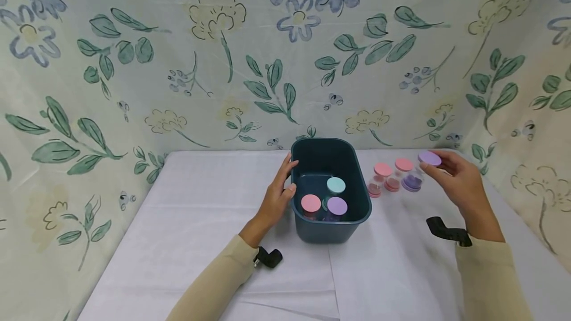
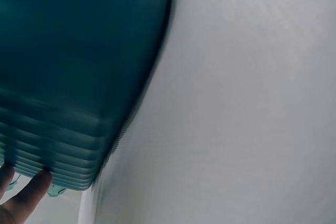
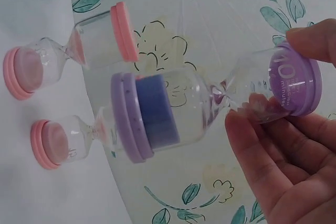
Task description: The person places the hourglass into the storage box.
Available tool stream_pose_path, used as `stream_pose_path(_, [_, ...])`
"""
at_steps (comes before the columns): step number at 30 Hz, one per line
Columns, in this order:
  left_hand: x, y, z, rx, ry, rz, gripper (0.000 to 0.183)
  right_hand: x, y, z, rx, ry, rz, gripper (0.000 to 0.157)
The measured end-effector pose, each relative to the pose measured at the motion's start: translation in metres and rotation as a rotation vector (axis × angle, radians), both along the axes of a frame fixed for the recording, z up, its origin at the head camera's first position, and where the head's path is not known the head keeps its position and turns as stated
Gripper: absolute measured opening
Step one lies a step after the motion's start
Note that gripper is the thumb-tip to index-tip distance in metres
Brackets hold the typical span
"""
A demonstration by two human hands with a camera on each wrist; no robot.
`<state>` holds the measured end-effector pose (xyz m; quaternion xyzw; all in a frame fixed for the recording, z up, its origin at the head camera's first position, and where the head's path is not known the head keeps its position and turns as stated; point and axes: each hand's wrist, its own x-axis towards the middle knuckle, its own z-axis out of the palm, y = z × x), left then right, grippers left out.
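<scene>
In the head view my right hand point(image 1: 461, 180) pinches a purple sand timer point(image 3: 144, 119) by its upper end, thumb on one side and fingers on the other. Its cap reads "10 minutes", and the timer is held up off the cloth. Beside it stand two pink sand timers point(image 1: 403, 165). My left hand point(image 1: 274, 199) rests against the left side of a dark teal bin point(image 1: 330, 232), fingertips at its wall. Inside the bin are a pink timer point(image 1: 311, 203), a light blue timer point(image 1: 336, 185) and another purple timer point(image 1: 337, 206), their lower parts partly hidden.
A white cloth point(image 1: 192, 241) covers the table, with a crease in front of the bin. Floral fabric point(image 1: 267, 38) hangs behind and at both sides. Black wrist mounts point(image 1: 448, 232) stick out from the sleeves.
</scene>
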<state>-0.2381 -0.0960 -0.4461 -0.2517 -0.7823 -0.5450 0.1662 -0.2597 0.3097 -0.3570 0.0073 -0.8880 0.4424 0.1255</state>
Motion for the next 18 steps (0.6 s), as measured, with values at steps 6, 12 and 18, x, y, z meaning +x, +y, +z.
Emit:
stream_pose_path(6, [0.001,0.000,0.000,0.007,0.009,-0.008,0.056,0.000,-0.006,0.007,0.023,0.074,0.037,0.056])
stream_pose_path(12, [0.003,0.000,0.000,0.012,0.023,-0.012,0.056,0.000,-0.012,0.012,0.049,0.099,0.073,0.053])
stream_pose_path(18, [0.004,0.001,-0.003,0.003,0.016,-0.003,0.056,0.001,-0.019,0.016,0.049,0.129,0.108,0.051])
